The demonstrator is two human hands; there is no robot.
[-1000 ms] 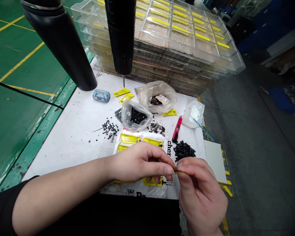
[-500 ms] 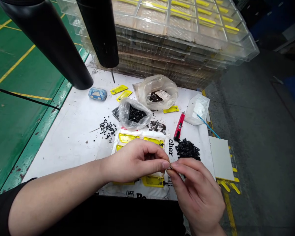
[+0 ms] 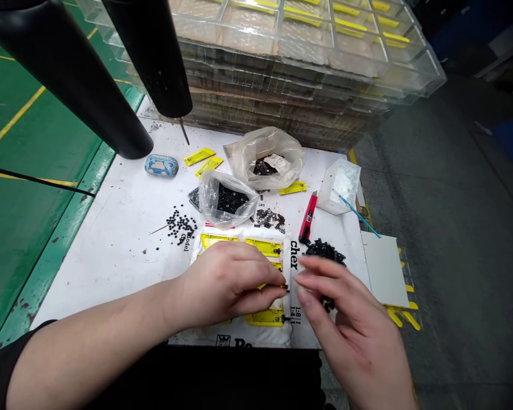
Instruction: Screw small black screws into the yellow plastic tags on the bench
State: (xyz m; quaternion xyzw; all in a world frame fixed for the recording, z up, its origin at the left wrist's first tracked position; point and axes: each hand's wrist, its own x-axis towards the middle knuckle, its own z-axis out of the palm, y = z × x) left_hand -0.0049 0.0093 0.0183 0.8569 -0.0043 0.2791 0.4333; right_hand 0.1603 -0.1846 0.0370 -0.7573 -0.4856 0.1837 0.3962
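Note:
My left hand (image 3: 231, 282) hovers over a row of yellow plastic pieces (image 3: 263, 247) lying on a white foam pad (image 3: 239, 333); its thumb and fingers are pinched at the right end of one yellow piece, on a tiny black part. My right hand (image 3: 346, 319) has its fingers spread and apart, just right of the left fingertips and partly covering a pile of small black clips (image 3: 322, 250). Nothing shows in the right hand.
On the white table (image 3: 123, 239) lie two clear bags of black parts (image 3: 226, 199) (image 3: 265, 156), scattered black beads (image 3: 179, 224), a red utility knife (image 3: 308, 217), loose yellow pieces (image 3: 200, 155), a small blue tin (image 3: 161, 165). Stacked clear trays (image 3: 282, 68) stand behind; black tool barrels (image 3: 149, 57) hang at upper left.
The two hands, pinched together on a tiny part a second ago, have come apart. My left hand has dropped onto the yellow piece; my right hand has spread its fingers.

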